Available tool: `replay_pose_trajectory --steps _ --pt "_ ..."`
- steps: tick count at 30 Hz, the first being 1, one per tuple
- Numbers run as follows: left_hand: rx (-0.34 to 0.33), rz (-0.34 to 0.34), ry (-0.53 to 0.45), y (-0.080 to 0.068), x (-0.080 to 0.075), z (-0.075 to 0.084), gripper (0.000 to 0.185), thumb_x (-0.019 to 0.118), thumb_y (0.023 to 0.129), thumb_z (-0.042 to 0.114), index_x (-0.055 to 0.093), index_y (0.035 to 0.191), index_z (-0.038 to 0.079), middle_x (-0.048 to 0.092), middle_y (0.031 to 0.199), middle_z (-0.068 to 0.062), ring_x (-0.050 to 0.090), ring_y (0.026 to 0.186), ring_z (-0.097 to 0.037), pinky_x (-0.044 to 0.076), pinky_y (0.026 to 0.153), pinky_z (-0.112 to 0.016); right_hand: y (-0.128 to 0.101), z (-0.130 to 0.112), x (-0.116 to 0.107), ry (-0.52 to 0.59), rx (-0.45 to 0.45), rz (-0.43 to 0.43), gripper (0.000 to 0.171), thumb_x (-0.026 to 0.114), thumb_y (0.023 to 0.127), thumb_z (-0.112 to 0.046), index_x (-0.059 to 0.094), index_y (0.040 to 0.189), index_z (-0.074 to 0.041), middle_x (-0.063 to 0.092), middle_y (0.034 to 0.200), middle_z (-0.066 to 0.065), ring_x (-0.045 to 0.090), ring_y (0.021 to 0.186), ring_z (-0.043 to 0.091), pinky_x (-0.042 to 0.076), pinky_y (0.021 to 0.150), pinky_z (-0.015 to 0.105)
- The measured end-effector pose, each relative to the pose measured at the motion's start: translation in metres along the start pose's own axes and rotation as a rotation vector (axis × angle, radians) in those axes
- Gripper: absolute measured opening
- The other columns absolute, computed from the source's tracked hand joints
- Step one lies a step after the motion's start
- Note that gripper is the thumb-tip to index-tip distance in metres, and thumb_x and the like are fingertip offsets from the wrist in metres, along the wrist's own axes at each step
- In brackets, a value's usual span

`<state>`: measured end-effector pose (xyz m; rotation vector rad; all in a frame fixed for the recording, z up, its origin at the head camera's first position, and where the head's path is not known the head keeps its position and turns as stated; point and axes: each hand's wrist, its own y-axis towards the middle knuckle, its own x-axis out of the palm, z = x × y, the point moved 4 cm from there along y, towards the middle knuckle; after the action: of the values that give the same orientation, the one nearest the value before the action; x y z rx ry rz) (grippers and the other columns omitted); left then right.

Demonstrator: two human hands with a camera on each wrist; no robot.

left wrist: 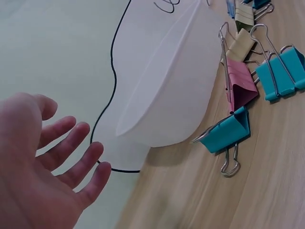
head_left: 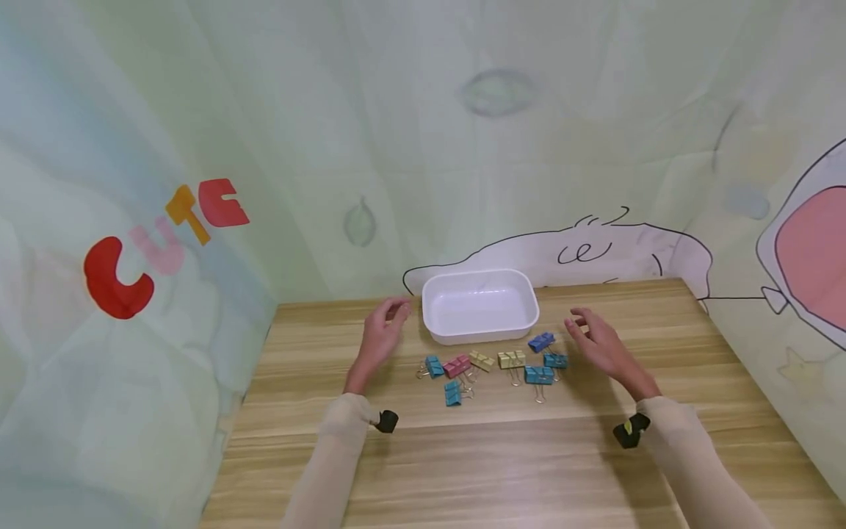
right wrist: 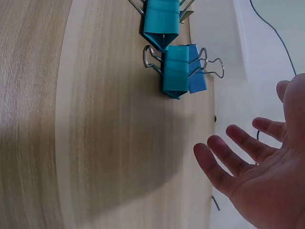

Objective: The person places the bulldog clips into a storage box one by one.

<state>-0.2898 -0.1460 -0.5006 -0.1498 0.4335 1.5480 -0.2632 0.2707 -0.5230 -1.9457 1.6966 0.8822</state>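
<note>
My left hand (head_left: 383,330) hovers just left of a white plastic basin (head_left: 481,339), fingers relaxed and holding nothing. On the other side my right hand (head_left: 600,344) is raised over the table, its fingers loosely spread and nothing in them. Between the hands, in front of the basin, lie several binder clips. A teal binder clip (left wrist: 226,131) is the closest to the left hand, beside a pink binder clip (left wrist: 240,83). Nearest the right hand are another teal binder clip (right wrist: 175,71) and a blue binder clip (right wrist: 196,69). Two yellow binder clips (head_left: 512,359) sit mid-row.
The wooden table (head_left: 476,470) meets a printed cloth backdrop (head_left: 330,147) at its back and sides. The basin stands at the table's back edge, close to the cloth. A black wrist device (head_left: 386,421) shows at the left sleeve, another wrist device (head_left: 631,430) at the right.
</note>
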Motion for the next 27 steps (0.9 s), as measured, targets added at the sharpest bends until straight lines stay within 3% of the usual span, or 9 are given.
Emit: replay_pose_trajectory --steps 7,15,22,27 --pt "-0.136 -0.017 -0.159 0.006 0.011 -0.02 0.034 0.051 0.111 0.023 0.063 0.125 -0.005 0.064 0.118 -0.028 0.06 0.113 -0.047 0.048 0.096 -0.061 0.001 0.015 0.009 0.026 0.107 -0.034 0.051 0.042 0.112 -0.038 0.054 0.134 0.007 0.06 0.127 0.034 0.058 0.115 0.048 0.048 0.094 0.059" --pt "-0.217 -0.03 -0.083 0.01 0.023 -0.034 0.031 0.055 0.108 0.023 0.068 0.121 -0.002 0.068 0.111 -0.023 0.063 0.107 -0.041 0.053 0.093 -0.049 0.004 0.013 0.016 0.0 0.129 -0.089 0.045 0.047 0.11 -0.036 0.063 0.117 0.005 0.066 0.105 0.019 0.06 0.095 0.031 0.048 0.076 0.039" --pt "-0.204 -0.042 -0.032 0.013 0.03 -0.039 0.028 0.057 0.107 0.023 0.07 0.111 -0.001 0.07 0.106 -0.019 0.062 0.1 -0.03 0.05 0.083 -0.032 0.006 0.013 0.024 0.014 0.191 -0.149 0.047 0.047 0.11 -0.042 0.063 0.109 0.003 0.06 0.091 0.01 0.054 0.082 0.024 0.044 0.069 0.035" --pt "-0.213 -0.044 -0.008 0.014 0.031 -0.039 0.028 0.057 0.106 0.024 0.07 0.11 0.0 0.07 0.106 -0.02 0.061 0.099 -0.028 0.048 0.084 -0.033 0.007 0.014 0.03 0.037 0.19 -0.158 0.045 0.048 0.11 -0.039 0.064 0.107 0.002 0.058 0.088 0.008 0.051 0.08 0.022 0.042 0.068 0.034"
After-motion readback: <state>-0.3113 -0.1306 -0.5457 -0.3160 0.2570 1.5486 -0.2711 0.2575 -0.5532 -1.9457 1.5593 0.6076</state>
